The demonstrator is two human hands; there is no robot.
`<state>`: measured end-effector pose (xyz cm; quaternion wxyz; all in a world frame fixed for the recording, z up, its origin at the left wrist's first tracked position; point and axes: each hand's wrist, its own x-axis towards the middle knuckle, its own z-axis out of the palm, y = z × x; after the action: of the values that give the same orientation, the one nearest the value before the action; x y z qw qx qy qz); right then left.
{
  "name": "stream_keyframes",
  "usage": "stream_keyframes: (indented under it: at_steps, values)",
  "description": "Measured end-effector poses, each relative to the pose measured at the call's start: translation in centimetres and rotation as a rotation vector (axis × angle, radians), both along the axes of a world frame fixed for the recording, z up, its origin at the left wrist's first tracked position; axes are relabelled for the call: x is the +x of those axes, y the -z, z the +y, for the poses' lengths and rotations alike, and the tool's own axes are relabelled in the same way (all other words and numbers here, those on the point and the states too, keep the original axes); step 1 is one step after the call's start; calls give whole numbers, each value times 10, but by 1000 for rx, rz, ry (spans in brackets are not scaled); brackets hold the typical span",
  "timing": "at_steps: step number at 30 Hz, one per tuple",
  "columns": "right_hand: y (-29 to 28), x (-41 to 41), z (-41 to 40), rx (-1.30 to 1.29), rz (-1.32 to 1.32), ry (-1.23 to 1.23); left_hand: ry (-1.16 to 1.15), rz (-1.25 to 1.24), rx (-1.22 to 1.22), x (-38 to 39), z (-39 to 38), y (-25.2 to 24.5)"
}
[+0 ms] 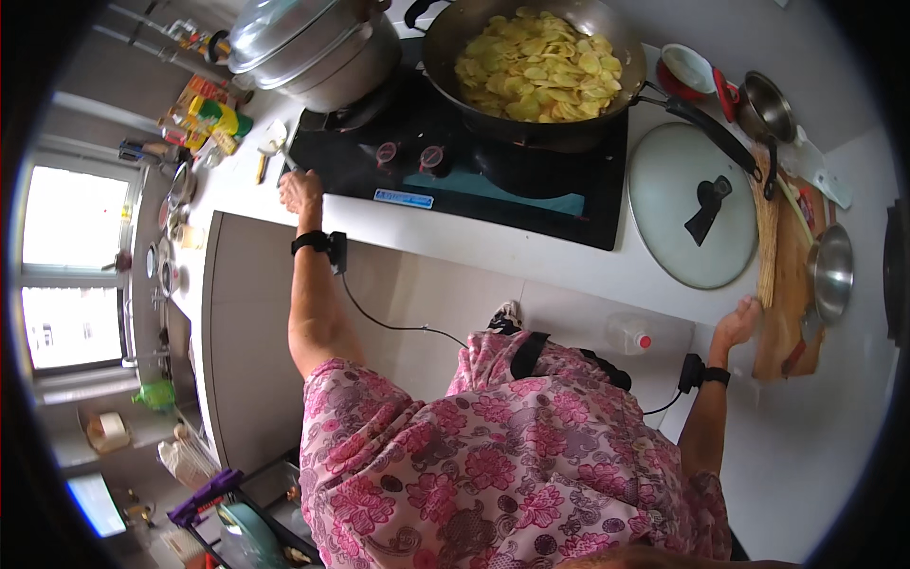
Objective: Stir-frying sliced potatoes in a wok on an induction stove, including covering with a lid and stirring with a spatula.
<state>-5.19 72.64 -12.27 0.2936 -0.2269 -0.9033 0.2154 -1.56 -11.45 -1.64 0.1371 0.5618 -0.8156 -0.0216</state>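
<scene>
My left hand (302, 190) is at the counter's front edge, left of the black cooktop (455, 171), its fingers curled around the handle end of a metal spatula (274, 137). My right hand (738, 323) is at the counter's right part, beside the lower end of a straw-like bundle (766, 235); blur hides whether it grips anything. A large wok (444, 60) on the cooktop holds many yellow slices, apparently potato (544, 67). Its long black handle points right, over the edge of a glass lid (682, 163) that lies on the counter.
A lidded steel pot (323, 57) stands on the cooktop's left part. Bottles and packets (217, 117) stand at the left. At the right are a wooden board (785, 334), a steel bowl (833, 274) and a small saucepan (766, 107). A clear plastic jug (625, 333) is below the counter edge.
</scene>
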Motion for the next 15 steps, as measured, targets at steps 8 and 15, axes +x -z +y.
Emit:
stream_keyframes:
  at_steps: [8, 15]
  values:
    - [-4, 1, -2, -90, 1, 16, 53, 83, 186, -11, -47, 25]
    - [-20, 3, -16, -98, 71, -21, 70, 419, 473, -4, -104, 61]
